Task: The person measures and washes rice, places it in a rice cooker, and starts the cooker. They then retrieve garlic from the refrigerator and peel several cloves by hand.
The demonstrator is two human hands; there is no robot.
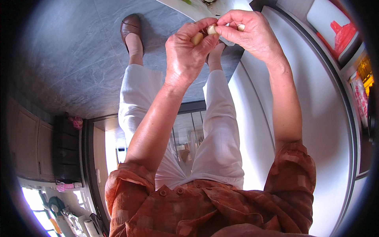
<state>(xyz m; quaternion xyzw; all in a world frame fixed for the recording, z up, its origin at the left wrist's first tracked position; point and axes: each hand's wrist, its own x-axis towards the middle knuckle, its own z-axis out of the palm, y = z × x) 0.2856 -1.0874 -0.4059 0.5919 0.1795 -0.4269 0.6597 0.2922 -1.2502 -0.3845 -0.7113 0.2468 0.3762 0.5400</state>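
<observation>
My left hand (185, 54) holds a pale garlic clove (197, 38) against its curled fingers. Between the fingertips of both hands is another garlic clove (212, 29), with some reddish skin at its top. My right hand (251, 32) pinches at this clove with thumb and forefinger. A further pale piece, apparently a garlic clove (241, 27), is tucked in the right hand's fingers. Both hands are raised in front of me, close together. Just beyond them lies a white surface (234, 5) with a green scrap (187, 1) and dark bits on it.
Below is a grey tiled floor (80, 50), with my brown shoe (131, 25) on it. A large white panel (311, 89) curves along the right. Past it sits a red plastic bag (345, 37). A cabinet (28, 139) and dark drawers (67, 148) stand at left.
</observation>
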